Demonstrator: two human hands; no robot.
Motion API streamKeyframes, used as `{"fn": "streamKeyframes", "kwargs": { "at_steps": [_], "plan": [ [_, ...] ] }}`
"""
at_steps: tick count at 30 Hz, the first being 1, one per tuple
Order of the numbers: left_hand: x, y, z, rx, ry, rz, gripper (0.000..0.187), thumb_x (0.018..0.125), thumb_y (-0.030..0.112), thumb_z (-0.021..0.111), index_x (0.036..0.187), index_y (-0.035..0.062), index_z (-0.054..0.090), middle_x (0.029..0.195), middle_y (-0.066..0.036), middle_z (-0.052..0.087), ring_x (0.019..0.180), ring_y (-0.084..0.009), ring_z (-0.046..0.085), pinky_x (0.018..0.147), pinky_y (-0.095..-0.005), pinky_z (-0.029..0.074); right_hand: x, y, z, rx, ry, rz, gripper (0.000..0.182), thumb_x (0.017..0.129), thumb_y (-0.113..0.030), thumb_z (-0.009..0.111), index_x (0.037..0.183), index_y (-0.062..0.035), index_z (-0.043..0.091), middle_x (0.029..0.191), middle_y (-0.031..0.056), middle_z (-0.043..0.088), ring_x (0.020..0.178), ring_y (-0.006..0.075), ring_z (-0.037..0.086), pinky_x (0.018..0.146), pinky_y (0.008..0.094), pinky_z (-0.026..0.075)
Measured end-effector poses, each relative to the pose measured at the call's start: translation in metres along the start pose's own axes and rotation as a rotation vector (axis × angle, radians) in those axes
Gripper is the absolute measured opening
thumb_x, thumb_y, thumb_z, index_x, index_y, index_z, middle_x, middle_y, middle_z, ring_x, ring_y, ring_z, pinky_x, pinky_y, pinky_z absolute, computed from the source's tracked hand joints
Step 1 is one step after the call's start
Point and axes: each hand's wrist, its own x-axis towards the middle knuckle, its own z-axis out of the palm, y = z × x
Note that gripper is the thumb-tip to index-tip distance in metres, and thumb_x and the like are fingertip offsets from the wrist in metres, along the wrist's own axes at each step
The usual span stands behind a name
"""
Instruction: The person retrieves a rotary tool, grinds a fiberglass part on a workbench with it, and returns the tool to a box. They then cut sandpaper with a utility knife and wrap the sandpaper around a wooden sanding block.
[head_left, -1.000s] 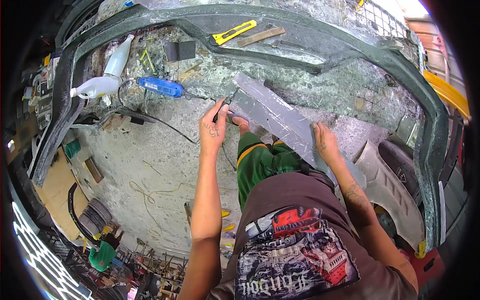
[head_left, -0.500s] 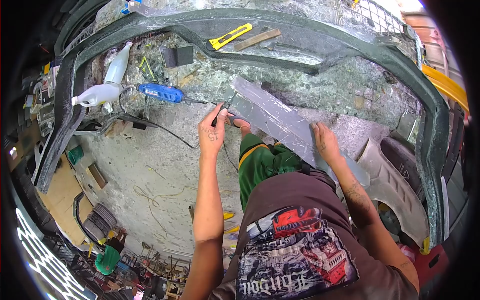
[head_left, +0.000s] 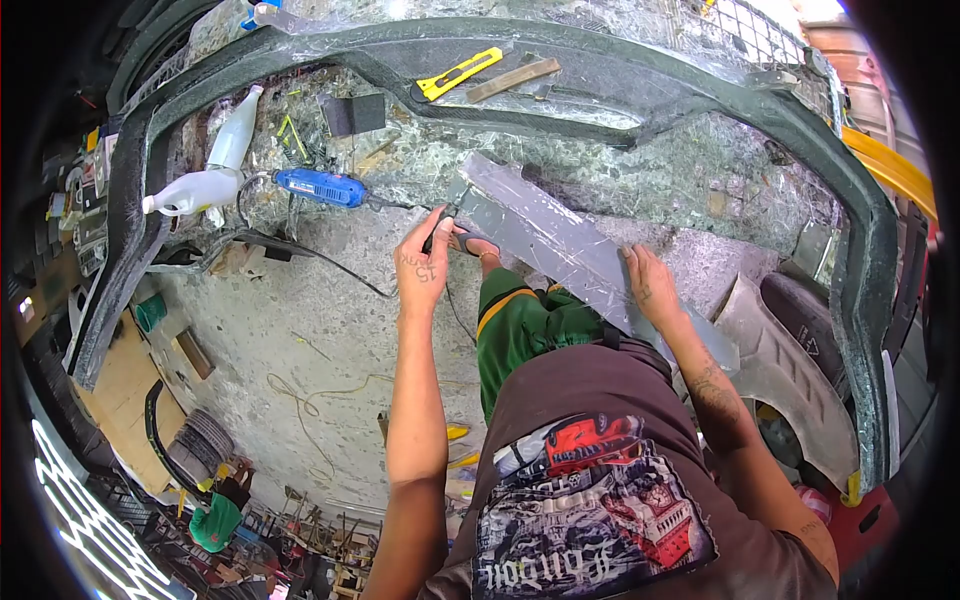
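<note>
My left hand [head_left: 422, 265] is closed around a small black tool [head_left: 439, 232], seen only in part, held against the upper left end of a long grey panel [head_left: 545, 232]. Scratches and pale scuffs mark the panel, which slants down to the right towards my waist. Along its lower right part, my right hand [head_left: 652, 287] grips the edge with fingers over the surface. To the left lies a blue rotary tool [head_left: 322, 187], with a dark cable running from it towards my left hand.
A large black curved frame [head_left: 350, 38] arches around the work surface. On it lie a yellow utility knife [head_left: 458, 75] and a wooden strip [head_left: 514, 80]. White plastic bottles [head_left: 200, 188] stand left. A grey fender-like part [head_left: 785, 350] is at right. A thin cord [head_left: 300, 398] crosses the floor.
</note>
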Motion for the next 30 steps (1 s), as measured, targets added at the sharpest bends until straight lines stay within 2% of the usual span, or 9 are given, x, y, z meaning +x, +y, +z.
{"fn": "streamKeyframes", "kwargs": {
  "at_steps": [19, 21, 25, 27, 30],
  "plan": [
    [0.001, -0.003, 0.001, -0.009, 0.007, -0.018, 0.037, 0.101, 0.028, 0.062, 0.121, -0.0033, 0.067, 0.087, -0.012, 0.074, 0.081, -0.0180, 0.068, 0.077, -0.0340, 0.053, 0.000, -0.002, -0.002, -0.018, -0.013, 0.017, 0.026, 0.106, -0.027, 0.044, 0.104, -0.0038, 0.056, 0.095, 0.0221, 0.062, 0.087, 0.0459, 0.061, 0.072, 0.0549, 0.048],
    [0.001, -0.008, 0.002, 0.026, 0.020, 0.034, 0.037, 0.101, 0.028, 0.062, 0.121, -0.0031, 0.068, 0.087, -0.012, 0.074, 0.081, -0.0194, 0.068, 0.078, -0.0346, 0.053, 0.000, -0.001, -0.001, -0.024, -0.012, 0.014, 0.025, 0.106, -0.027, 0.044, 0.104, -0.0039, 0.056, 0.095, 0.0219, 0.063, 0.087, 0.0457, 0.061, 0.072, 0.0548, 0.048],
    [0.001, -0.004, 0.001, 0.016, 0.019, 0.013, 0.038, 0.101, 0.029, 0.062, 0.121, -0.0033, 0.068, 0.088, -0.013, 0.075, 0.082, -0.0214, 0.068, 0.079, -0.0351, 0.053, 0.001, -0.003, -0.002, -0.028, -0.015, 0.019, 0.025, 0.106, -0.026, 0.045, 0.104, -0.0039, 0.057, 0.095, 0.0218, 0.063, 0.087, 0.0457, 0.061, 0.072, 0.0544, 0.049],
    [0.001, -0.003, 0.002, 0.016, 0.025, -0.037, 0.040, 0.100, 0.030, 0.062, 0.122, -0.0035, 0.068, 0.092, -0.016, 0.075, 0.085, -0.0235, 0.069, 0.081, -0.0358, 0.053, 0.000, -0.003, -0.003, -0.026, -0.015, 0.020, 0.025, 0.106, -0.026, 0.045, 0.104, -0.0039, 0.057, 0.094, 0.0218, 0.063, 0.087, 0.0457, 0.061, 0.072, 0.0543, 0.049],
    [0.002, -0.014, 0.005, 0.014, 0.062, -0.001, 0.041, 0.100, 0.031, 0.062, 0.122, -0.0036, 0.067, 0.097, -0.018, 0.074, 0.089, -0.0251, 0.070, 0.082, -0.0366, 0.053, 0.001, -0.002, -0.002, -0.028, -0.016, 0.021, 0.025, 0.106, -0.026, 0.045, 0.104, -0.0038, 0.057, 0.094, 0.0219, 0.063, 0.087, 0.0458, 0.061, 0.072, 0.0542, 0.049]
  ]
}}
